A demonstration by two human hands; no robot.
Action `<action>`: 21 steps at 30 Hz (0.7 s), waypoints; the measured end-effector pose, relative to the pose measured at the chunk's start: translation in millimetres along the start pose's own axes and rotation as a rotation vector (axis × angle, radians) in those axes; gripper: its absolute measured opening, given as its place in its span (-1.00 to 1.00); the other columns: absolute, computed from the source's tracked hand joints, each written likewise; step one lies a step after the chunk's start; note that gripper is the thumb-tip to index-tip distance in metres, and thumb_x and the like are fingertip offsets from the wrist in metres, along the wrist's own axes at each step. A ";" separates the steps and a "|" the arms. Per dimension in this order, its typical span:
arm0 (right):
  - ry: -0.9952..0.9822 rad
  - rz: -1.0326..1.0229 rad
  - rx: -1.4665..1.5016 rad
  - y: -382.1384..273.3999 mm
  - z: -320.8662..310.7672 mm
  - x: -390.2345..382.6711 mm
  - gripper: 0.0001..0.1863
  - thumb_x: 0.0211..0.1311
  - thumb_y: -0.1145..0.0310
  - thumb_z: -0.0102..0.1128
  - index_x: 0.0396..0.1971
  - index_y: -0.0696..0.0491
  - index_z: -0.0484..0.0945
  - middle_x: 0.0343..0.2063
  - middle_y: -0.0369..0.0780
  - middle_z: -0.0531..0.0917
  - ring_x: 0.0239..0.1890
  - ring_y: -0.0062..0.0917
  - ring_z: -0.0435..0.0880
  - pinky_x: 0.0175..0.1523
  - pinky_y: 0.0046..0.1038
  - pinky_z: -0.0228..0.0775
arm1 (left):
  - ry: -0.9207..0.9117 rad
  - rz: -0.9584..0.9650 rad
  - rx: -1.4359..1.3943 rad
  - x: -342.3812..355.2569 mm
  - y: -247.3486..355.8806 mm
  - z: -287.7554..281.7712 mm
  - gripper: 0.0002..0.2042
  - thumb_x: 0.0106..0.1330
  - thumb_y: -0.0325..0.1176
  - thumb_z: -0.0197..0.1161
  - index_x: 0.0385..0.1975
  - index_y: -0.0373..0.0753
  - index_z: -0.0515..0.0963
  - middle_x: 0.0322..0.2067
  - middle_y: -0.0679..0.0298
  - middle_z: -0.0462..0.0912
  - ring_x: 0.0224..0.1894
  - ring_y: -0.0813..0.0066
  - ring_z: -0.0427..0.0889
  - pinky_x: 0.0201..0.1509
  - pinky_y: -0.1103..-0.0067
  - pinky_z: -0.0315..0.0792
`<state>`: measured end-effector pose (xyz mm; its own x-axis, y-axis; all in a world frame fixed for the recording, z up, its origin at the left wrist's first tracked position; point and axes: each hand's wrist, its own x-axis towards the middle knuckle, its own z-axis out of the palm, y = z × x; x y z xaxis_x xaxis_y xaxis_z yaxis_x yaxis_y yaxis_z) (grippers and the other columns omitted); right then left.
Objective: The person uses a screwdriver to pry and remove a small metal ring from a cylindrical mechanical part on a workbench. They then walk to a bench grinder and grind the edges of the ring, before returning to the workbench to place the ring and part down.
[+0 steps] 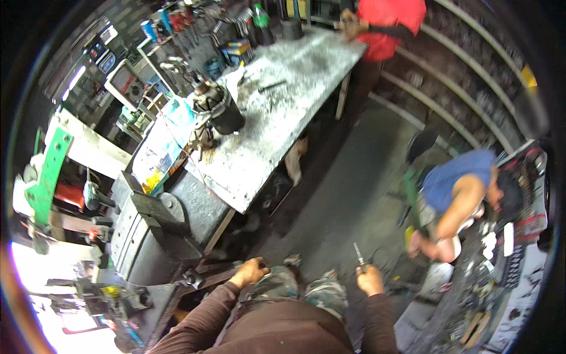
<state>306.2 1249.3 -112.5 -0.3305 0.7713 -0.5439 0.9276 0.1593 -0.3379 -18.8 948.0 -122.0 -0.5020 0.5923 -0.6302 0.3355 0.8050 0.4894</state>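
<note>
carrying step in hand: right hand point(370, 279) grip pinching a thin screwdriver point(358, 254), left hand point(250, 272) curled, grip state unclear, near the table point(277, 127); next, steady placement.

A thin, short metal tool point(358, 255) with a dark tip, gripped in the right hand point(370, 279); it points upward, tilted slightly left, above the knuckles.
</note>
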 end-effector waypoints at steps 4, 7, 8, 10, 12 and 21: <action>-0.011 -0.151 0.060 -33.6 -26.8 -3.1 -0.59 0.46 0.08 0.27 -0.12 0.19 0.71 -0.14 0.18 0.76 0.03 0.16 0.73 0.11 0.05 0.54 | 0.186 0.260 -0.107 -18.8 75.6 -51.7 -0.54 0.31 -0.17 0.40 0.10 -0.36 0.69 -0.11 -0.24 0.78 0.01 -0.17 0.79 0.12 0.15 0.63; -0.009 -0.241 0.077 -49.8 -40.7 -11.7 -0.61 0.56 0.10 0.20 -0.07 0.18 0.71 -0.13 0.09 0.79 -0.04 0.04 0.78 0.03 -0.06 0.60 | 0.400 0.411 -0.451 -49.4 127.2 -89.3 -0.72 0.35 -0.36 0.45 -0.02 -0.35 0.71 -0.32 0.09 0.77 -0.26 0.30 0.74 -0.11 0.38 0.60; -0.060 -0.248 0.420 -54.7 -48.8 -17.2 -0.63 0.59 0.13 0.16 -0.05 0.17 0.70 -0.14 0.04 0.79 -0.08 -0.06 0.79 0.01 -0.12 0.61 | 0.453 0.426 -0.524 -62.1 140.6 -104.5 -0.77 0.36 -0.41 0.45 -0.06 -0.34 0.71 -0.39 0.21 0.73 -0.34 0.47 0.65 -0.17 0.47 0.57; -0.134 -0.189 1.079 -71.5 -73.7 -27.7 -0.68 0.67 0.19 0.10 -0.01 0.15 0.69 -0.17 -0.08 0.79 -0.16 -0.26 0.79 -0.05 -0.23 0.62 | 0.654 0.496 -0.549 -94.2 161.5 -138.6 -0.86 0.36 -0.45 0.45 -0.17 -0.32 0.69 -0.46 0.36 0.60 -0.40 0.64 0.49 -0.26 0.56 0.48; -0.036 -0.716 1.113 -85.7 -131.6 -38.5 -0.71 0.72 0.20 0.06 -0.01 0.09 0.65 -0.16 -0.21 0.76 -0.19 -0.41 0.75 -0.09 -0.29 0.61 | 0.869 0.556 -0.564 -131.2 177.3 -177.7 -0.91 0.36 -0.49 0.44 -0.27 -0.31 0.66 -0.48 0.38 0.59 -0.40 0.65 0.50 -0.29 0.57 0.45; -0.294 -1.577 1.485 -177.5 -374.3 -140.2 -0.77 0.36 0.23 0.53 -0.14 0.03 0.75 0.04 -0.17 0.43 0.08 -0.34 0.45 0.07 -0.27 0.41 | 1.559 1.519 -0.113 -347.9 240.7 -264.8 -0.57 0.68 -0.07 -0.05 -0.11 -0.32 0.64 -0.43 0.25 0.43 -0.52 0.40 0.39 -0.43 0.53 0.26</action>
<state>253.0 1343.6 311.2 -0.6147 0.4081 0.6750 -0.7791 -0.1803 -0.6005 25.5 926.6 374.6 -0.0562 0.0548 0.9969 0.9849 -0.1606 0.0644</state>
